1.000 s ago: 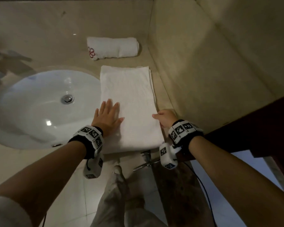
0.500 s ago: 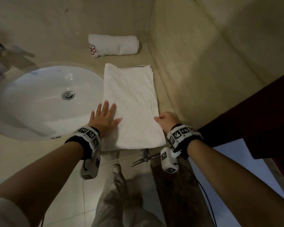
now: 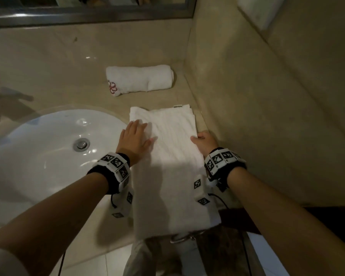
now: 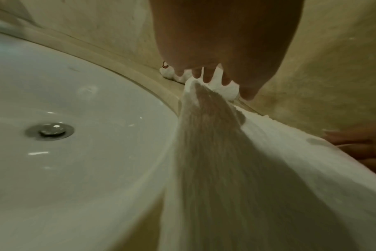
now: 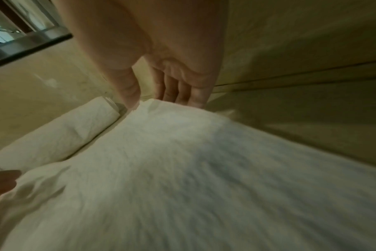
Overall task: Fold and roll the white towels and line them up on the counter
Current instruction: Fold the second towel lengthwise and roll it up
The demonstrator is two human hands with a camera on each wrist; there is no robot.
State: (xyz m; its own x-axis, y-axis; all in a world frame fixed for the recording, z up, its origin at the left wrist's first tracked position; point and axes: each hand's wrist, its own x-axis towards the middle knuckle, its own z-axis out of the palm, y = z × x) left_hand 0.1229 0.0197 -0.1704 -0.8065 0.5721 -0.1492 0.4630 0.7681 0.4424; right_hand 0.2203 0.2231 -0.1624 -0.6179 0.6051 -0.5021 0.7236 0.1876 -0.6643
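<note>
A person at a bathroom counter (image 3: 48,62) works on a folded towel (image 3: 173,176) laid flat w/ its long axis running away from them, between the sink (image 3: 38,156) and the side wall (image 3: 247,96). Its near end overhangs the counter's front edge. One roll (image 3: 139,79), w/ a red emblem at its left end, already lies crosswise near the back wall, apart from the flat towel's far end.

The left hand (image 3: 133,141) lies palm-down on the towel's left side, fingers straight and close together, thumb out to the right. The right hand (image 3: 204,142) is at the right edge: wrist view shows the thumb on top of the cloth and the fingers (image 5: 182,91) dropping past the edge, so it looks like a loose pinch of that edge, though contact under the cloth can't be seen.

Judgement: this is smoothing/squaring before the roll; one towel done, this one not yet rolled.

Risks from here: the left edge sits right at the sink rim, so a sideways push could slide cloth into the basin, which may be wet. The overhanging end could drag the towel off the front if both hands lift. Wrinkles near the left thumb, if left in, prob. give a lumpy, uneven roll. Rolling w/ uneven pressure would skew it vs. the finished roll.
</note>
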